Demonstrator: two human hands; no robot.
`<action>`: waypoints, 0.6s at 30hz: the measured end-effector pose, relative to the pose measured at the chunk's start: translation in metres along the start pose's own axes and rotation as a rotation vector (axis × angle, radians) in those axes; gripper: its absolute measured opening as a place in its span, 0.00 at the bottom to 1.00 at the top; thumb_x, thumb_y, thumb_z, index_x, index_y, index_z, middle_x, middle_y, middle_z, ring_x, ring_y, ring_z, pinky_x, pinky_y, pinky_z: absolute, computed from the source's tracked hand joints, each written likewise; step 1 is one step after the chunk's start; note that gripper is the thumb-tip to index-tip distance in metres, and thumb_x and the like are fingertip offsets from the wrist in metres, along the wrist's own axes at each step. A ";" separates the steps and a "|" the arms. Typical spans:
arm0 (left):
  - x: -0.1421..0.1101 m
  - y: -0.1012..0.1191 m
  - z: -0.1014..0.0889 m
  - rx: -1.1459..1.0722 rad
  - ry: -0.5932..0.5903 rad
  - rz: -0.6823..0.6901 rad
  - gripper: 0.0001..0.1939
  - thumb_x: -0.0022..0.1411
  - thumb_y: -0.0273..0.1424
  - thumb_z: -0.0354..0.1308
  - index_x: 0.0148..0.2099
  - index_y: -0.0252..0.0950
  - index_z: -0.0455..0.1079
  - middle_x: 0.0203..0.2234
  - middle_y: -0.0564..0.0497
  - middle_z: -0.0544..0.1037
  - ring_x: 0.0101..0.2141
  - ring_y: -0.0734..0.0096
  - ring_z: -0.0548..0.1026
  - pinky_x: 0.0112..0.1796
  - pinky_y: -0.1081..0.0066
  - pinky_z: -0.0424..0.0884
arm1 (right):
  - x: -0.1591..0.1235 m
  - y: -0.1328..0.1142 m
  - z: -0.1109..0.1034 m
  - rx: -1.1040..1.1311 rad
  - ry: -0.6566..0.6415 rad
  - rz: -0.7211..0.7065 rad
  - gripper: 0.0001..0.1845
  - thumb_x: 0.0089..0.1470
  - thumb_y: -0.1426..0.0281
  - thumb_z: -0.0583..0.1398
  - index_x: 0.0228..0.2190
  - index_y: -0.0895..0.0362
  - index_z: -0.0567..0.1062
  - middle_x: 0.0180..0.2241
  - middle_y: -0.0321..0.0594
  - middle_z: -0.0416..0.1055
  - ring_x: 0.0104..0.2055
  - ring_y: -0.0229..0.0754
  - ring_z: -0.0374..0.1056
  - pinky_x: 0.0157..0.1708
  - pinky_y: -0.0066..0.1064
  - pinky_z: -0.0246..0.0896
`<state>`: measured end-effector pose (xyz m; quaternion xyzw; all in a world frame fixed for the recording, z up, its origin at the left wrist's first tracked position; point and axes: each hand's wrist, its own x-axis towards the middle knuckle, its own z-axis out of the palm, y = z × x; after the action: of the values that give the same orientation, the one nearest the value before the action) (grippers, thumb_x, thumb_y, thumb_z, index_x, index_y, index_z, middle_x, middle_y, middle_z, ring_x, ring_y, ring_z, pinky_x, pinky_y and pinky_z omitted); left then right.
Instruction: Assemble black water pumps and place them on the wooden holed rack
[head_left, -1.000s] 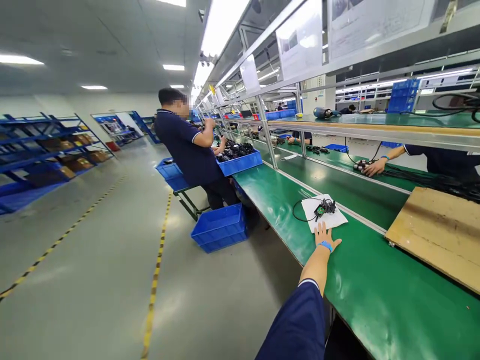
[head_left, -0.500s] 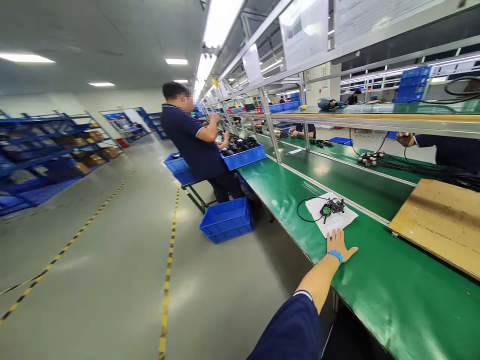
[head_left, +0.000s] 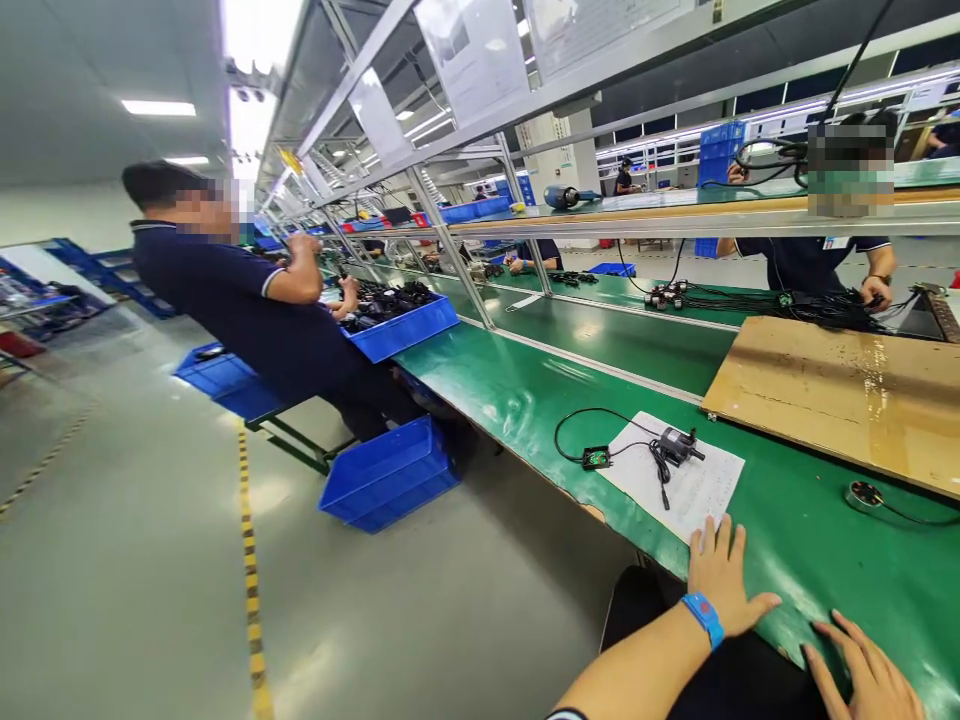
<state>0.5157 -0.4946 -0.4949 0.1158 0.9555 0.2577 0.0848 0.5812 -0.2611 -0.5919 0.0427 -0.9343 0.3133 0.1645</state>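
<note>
My left hand (head_left: 721, 578), with a blue wristband (head_left: 703, 620), lies spread with its fingertips on the near edge of a white paper sheet (head_left: 709, 490). On that sheet rests a small black pump (head_left: 677, 445) with a bundled cable and plug. Its thin cable runs to a small black box with a green circuit board (head_left: 597, 458), which lies at the sheet's left edge. My right hand (head_left: 866, 668) is over the green bench (head_left: 802, 540) at the lower right, fingers apart and holding nothing. Part of it is cut off by the frame.
A brown board (head_left: 840, 400) lies at the right, with a round metal part on a wire (head_left: 864, 495) before it. One co-worker (head_left: 240, 310) stands at the left by blue bins (head_left: 390, 475); another (head_left: 806, 265) handles black cables across the bench. A shelf (head_left: 637, 218) spans above.
The view has swung right and closer to the bench. My right hand has come into view. The pump and circuit box now lie apart on the sheet; my left hand remains at its edge.
</note>
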 end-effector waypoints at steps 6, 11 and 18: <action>-0.006 0.006 0.043 -0.111 0.155 0.167 0.17 0.67 0.48 0.56 0.43 0.43 0.78 0.49 0.50 0.81 0.54 0.60 0.72 0.57 0.53 0.64 | 0.010 -0.017 -0.020 0.064 -0.023 0.099 0.31 0.59 0.44 0.52 0.50 0.53 0.73 0.53 0.48 0.73 0.49 0.58 0.71 0.45 0.51 0.67; -0.041 -0.026 0.074 -0.038 0.344 0.278 0.19 0.59 0.49 0.64 0.32 0.38 0.75 0.31 0.52 0.82 0.42 0.67 0.77 0.46 0.63 0.68 | 0.008 -0.003 -0.021 0.087 -0.059 0.106 0.29 0.54 0.47 0.55 0.52 0.47 0.74 0.49 0.49 0.75 0.36 0.59 0.72 0.36 0.55 0.69; -0.120 -0.072 0.086 0.190 0.229 0.347 0.13 0.59 0.48 0.65 0.35 0.45 0.78 0.38 0.57 0.83 0.43 0.71 0.78 0.39 0.68 0.70 | 0.032 -0.021 0.035 0.086 -0.041 -0.271 0.39 0.55 0.48 0.53 0.66 0.44 0.60 0.59 0.45 0.67 0.58 0.66 0.65 0.54 0.64 0.61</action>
<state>0.6370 -0.5462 -0.5929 0.2561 0.9446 0.1888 -0.0810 0.5451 -0.2980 -0.5959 0.1820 -0.9089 0.3268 0.1842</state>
